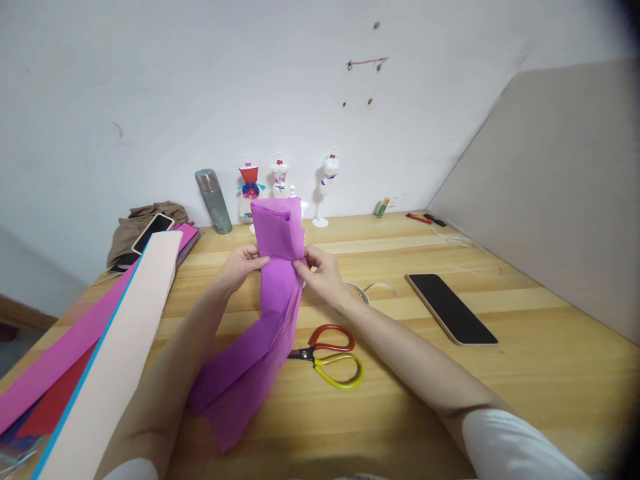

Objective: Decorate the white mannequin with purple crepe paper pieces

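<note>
- Head view: the purple strip (280, 283) stands up beyond the scissors (314, 354) and trails down to their left, covering the blade tips; it is long, matte and layered, with a squarish fold at the top and two spreading tails below.
- Left hand (244, 264), beyond the scissors and to their left: thumb and fingers pinch the strip's left edge.
- Right hand (323, 272), just beyond the scissors: pinches the right edge at about the same height.
- Counted: one pair of scissors; two phones, the larger phone (451, 309) right of the scissors, the smaller phone (153, 233) far to their left; one flask (214, 201) and four little dress forms (330, 170) beyond them, one mostly hidden behind the strip.
- Materials: scissors with dark blades and looped handles, one red, one yellow; brushed, cylindrical flask; smooth, pale-grained wooden table (390, 420) under the scissors; flat pale pink sheet (125, 313), blue-edged, well left of them.
</note>
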Demonstrator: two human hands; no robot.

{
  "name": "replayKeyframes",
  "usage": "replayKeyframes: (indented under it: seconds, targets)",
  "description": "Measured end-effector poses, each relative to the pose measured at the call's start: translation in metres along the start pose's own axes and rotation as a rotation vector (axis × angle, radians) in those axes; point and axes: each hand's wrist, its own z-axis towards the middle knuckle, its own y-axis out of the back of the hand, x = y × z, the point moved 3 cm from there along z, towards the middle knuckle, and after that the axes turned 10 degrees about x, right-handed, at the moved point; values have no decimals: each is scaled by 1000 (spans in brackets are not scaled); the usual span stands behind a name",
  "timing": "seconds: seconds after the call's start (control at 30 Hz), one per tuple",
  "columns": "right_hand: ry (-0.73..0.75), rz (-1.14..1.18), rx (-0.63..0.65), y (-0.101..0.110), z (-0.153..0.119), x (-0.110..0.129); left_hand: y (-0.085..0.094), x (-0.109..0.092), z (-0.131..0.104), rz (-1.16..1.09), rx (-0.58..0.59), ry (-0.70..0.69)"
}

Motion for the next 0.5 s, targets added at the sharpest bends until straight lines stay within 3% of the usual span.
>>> replayKeyframes:
  seconds: [0.1, 0.3, 0.5]
  targets:
    - [-15, 114, 35, -1, 2, -2, -2, -9, -3, 37, 31, -36]
    - [-34, 297, 96, -4, 4, -1, 4, -17, -8, 190, -42, -72]
    - [-134, 297, 70, -3, 2, -2, 2, -25, -11, 106, 90, 80]
